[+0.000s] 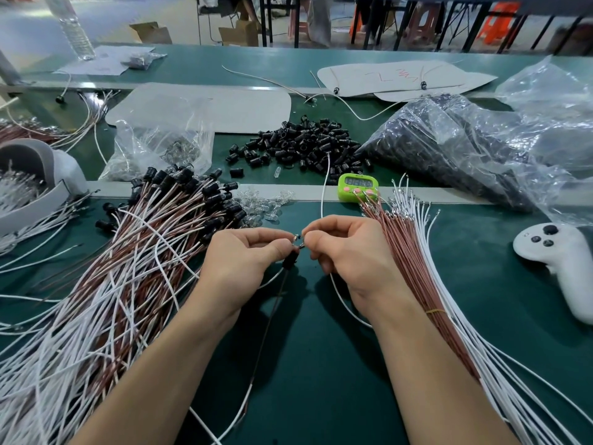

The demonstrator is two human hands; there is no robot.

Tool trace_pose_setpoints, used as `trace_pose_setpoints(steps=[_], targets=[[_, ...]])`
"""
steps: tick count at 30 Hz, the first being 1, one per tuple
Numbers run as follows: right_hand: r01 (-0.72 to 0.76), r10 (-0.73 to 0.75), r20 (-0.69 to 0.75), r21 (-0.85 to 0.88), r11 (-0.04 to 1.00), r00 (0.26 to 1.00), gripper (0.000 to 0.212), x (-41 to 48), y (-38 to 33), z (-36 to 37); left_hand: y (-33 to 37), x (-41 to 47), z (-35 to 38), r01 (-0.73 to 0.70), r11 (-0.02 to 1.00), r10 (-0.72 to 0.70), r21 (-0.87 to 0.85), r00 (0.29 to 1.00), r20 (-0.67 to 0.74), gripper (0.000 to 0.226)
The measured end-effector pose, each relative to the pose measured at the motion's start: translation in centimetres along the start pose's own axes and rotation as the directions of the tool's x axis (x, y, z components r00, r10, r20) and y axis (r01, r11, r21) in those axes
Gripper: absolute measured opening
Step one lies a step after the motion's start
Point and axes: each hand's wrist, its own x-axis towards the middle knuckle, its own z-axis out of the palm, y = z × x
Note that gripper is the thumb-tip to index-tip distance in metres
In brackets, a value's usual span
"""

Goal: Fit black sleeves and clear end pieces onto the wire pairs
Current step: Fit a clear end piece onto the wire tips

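Watching the head view, I saw the left hand (244,252) clamped on a wire pair (272,313), its black sleeve (290,261) just below the thumb. The right hand (346,248), fingertips meeting the left's, pinched a clear end piece (296,236) above the sleeve. Finished wires (144,252) lay heaped at left, bare wires (414,268) fanned at right, and loose sleeves (305,146) sat far behind.

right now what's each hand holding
Left hand: pinches the black plastic sleeve on a thin wire.
Right hand: pinches a small clear end piece above that sleeve.
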Motion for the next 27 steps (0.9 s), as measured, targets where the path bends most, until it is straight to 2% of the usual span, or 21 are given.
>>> trace_pose_setpoints(steps=[6, 17, 27], targets=[[0.01, -0.01, 0.003, 0.013, 1.0, 1.0, 0.021, -0.02, -0.04, 0.08, -0.03, -0.12, 0.07, -0.005, 0.997, 0.005, 0.076, 1.0, 0.003, 0.009], [0.035, -0.035, 0.024, -0.006, 0.999, 0.999, 0.015, -0.1, -0.43, -0.44, 0.15, -0.46, 0.59, -0.02, 0.999, 0.019, 0.028, 1.0, 0.017, 0.012], [0.055, -0.054, 0.041, -0.028, 0.998, 0.998, 0.02, -0.05, -0.33, -0.26, 0.21, -0.49, 0.6, -0.048, 0.999, 0.048, 0.008, 0.999, 0.0, 0.013]])
